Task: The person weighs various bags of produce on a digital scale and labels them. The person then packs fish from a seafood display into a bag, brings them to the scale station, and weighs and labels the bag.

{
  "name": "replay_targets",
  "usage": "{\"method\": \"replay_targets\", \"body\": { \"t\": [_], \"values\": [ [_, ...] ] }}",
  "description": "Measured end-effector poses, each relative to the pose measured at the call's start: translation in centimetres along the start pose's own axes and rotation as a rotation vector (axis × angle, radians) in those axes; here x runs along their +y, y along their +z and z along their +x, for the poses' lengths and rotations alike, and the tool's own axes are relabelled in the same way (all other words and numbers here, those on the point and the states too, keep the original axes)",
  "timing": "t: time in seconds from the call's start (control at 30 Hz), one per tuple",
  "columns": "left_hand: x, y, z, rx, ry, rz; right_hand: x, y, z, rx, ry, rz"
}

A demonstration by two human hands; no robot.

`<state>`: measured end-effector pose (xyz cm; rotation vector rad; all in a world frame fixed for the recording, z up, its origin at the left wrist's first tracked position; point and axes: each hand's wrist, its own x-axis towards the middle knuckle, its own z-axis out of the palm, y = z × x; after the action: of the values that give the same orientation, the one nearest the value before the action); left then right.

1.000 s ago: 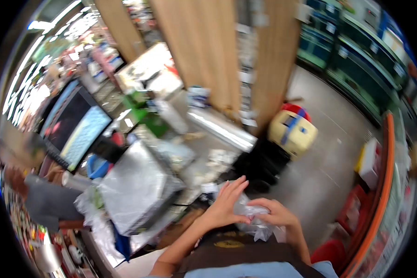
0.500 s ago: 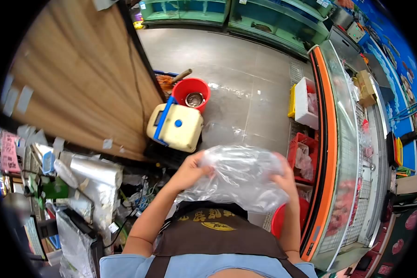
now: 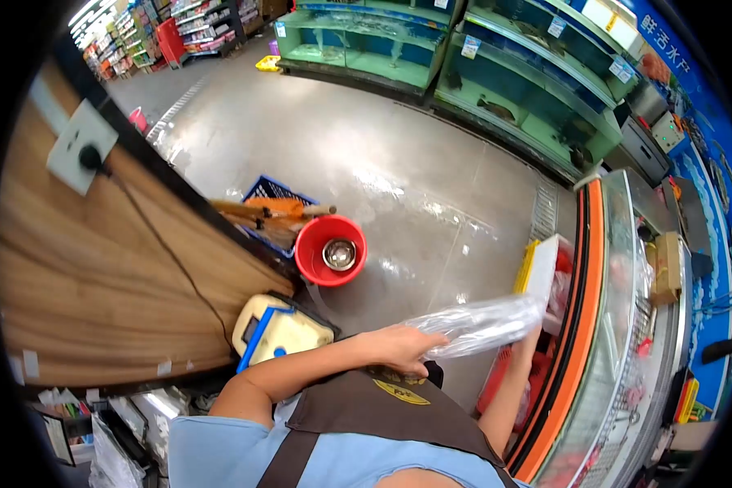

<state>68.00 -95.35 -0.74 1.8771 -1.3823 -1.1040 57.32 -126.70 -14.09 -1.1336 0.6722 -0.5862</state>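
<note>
A clear plastic bag (image 3: pixel 484 324) is stretched between my two hands in front of the dark apron. My left hand (image 3: pixel 407 346) is closed on its left end, with the fingers pointing right. At the bag's right end is my right hand (image 3: pixel 532 329), largely hidden behind the plastic, holding it near the white box. Below my left forearm lies a cream cooler box (image 3: pixel 289 332) with a blue handle. A red bucket (image 3: pixel 305 252) with a metal bowl (image 3: pixel 339 254) inside stands on the floor beyond the cooler.
A blue crate (image 3: pixel 272 191) with wooden handles sits behind the bucket. Fish tanks (image 3: pixel 496 106) line the far side. On the right runs an orange-edged display case (image 3: pixel 587 325), with a white box (image 3: pixel 541 272) beside it. A wooden panel (image 3: pixel 114 268) stands left.
The view has swung from the cluttered counter to the floor and tanks. The bag, crumpled at first, was spread open and is now a narrower band, held farther right.
</note>
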Motion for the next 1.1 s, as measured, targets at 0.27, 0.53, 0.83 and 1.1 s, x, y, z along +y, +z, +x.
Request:
{"method": "replay_targets", "body": {
  "t": [0.27,0.53,0.83,1.1],
  "values": [
    [-11.9,-9.9,14.3,0.444,0.105,0.054,-5.8,9.9,9.3,-0.033,0.292,0.836],
    [-16.5,-28.9,14.1,0.940,-0.232,-0.751,-11.3,37.8,36.0,-0.845,0.537,1.230],
    [-30.6,-42.1,10.6,1.083,-0.852,-0.178,-2.9,60.8,43.1,-1.773,0.290,0.234],
    [-43.4,-58.1,5.7,1.171,-0.194,-1.325,-2.0,78.8,49.5,-1.106,0.243,0.724]
  ]
}}
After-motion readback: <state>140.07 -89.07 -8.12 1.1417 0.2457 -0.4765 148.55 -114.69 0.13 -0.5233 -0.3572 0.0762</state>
